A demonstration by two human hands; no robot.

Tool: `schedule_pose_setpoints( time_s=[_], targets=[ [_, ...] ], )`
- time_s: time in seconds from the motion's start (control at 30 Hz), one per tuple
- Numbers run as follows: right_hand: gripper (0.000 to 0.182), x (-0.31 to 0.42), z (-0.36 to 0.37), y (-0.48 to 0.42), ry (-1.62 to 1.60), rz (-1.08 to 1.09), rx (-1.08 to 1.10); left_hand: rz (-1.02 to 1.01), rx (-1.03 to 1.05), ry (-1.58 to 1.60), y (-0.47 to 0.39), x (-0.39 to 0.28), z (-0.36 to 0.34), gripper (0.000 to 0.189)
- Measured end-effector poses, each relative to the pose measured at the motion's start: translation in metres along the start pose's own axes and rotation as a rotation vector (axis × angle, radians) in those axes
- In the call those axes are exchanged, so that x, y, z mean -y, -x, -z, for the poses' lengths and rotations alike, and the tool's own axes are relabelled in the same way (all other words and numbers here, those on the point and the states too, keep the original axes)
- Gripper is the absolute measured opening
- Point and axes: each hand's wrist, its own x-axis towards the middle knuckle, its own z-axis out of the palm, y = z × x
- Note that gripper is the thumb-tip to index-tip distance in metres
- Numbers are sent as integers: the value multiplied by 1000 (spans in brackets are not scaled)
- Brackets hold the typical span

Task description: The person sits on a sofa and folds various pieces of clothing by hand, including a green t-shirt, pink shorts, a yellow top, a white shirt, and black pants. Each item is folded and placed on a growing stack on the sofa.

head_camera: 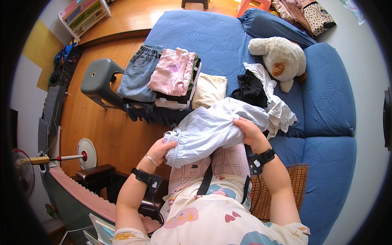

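A pair of light blue drawstring trousers stretches between my two hands, above my lap and the sofa's front edge. My left hand grips its gathered elastic waistband, thumb on top. Further along the cloth, my right hand pinches a fold. Beyond the trousers lies a folded cream garment. Left of it are a stack topped by a folded pink garment and a pile topped by folded blue jeans. Crumpled black cloth and a white garment lie loose to the right.
A white plush toy rests on the blue-covered sofa at the right. On the wooden floor stands a grey plastic stool. A fan and a table with a pink scalloped cover are at the left.
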Motion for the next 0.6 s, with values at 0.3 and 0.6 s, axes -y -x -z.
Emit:
schedule_pose_setpoints(
  time_s=[0.3, 0.6],
  targets=[
    [24, 79, -17, 50, -84, 702, 81, -545, 156, -200, -1, -104, -57, 30],
    [33, -57, 35, 88, 452, 45, -70, -66, 210, -949, 2, -21, 39, 28]
  ],
)
